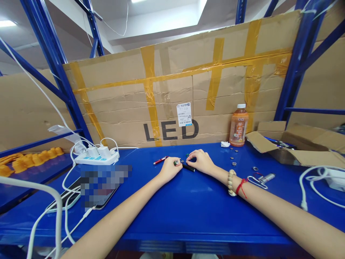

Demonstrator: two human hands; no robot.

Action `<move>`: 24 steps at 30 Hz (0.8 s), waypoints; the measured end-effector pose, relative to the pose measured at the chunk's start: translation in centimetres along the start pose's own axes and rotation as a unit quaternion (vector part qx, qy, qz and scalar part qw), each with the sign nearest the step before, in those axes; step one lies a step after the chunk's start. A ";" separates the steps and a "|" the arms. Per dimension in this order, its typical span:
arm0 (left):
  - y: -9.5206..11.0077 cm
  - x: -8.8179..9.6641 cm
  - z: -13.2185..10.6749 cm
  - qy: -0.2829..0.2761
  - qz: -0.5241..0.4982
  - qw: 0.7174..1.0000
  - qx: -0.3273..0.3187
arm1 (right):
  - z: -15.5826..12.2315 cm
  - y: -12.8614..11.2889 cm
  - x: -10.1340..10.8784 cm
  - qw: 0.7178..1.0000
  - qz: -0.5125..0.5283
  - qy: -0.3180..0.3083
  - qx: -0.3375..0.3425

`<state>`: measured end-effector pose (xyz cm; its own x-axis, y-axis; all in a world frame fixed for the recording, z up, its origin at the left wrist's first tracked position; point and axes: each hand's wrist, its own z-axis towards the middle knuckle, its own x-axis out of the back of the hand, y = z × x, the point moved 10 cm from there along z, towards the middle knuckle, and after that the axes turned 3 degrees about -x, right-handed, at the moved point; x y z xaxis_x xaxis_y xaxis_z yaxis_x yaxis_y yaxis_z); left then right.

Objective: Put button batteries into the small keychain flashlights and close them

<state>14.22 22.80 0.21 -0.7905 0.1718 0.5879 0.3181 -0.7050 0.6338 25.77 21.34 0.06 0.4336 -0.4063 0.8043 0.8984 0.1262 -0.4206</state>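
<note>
My left hand (170, 169) is closed around a small dark cylinder whose green-tinged round end (176, 163) shows between thumb and fingers. Just to its right, a slim black tube (189, 167) like a pen or small torch lies on the blue tabletop (210, 208). Over the far side of that tube, my right hand (202, 162) has its thumb and forefinger curled together; what they pinch, if anything, is too small to make out. A tiny green piece (187, 155) is by those fingertips. Beyond my left hand lies a red pen-shaped tube (160, 160).
Several small metal rings (234, 164) and a keyring-like clip (265, 180) lie at right. An orange drink bottle (238, 126) and an open carton (283, 147) stand behind them. Left are a power strip (94, 158), cables and phones (67, 196). Cardboard (121, 115) walls the back.
</note>
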 end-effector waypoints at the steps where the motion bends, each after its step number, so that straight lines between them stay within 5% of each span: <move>1: 0.0 0.0 0.0 0.000 0.000 1.000 0.001 | 0.0 0.1 0.0 1.000 0.002 0.002 -0.005; 9: 0.1 0.1 0.0 0.002 0.000 1.000 0.006 | 0.0 -0.2 0.1 1.000 0.005 0.001 0.020; 17: 0.2 0.4 -0.1 0.008 -0.003 1.000 0.019 | -2.2 -4.7 5.2 0.966 0.033 0.190 0.171; 24: 0.0 0.1 0.0 -0.004 -0.023 1.000 0.017 | -3.8 -7.8 4.0 0.937 0.033 0.154 0.312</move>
<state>14.15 22.75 0.25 -0.8007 0.2093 0.5613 0.2992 -0.6720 0.6774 20.24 15.35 4.94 0.5358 -0.6078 0.5860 0.7770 0.6266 -0.0605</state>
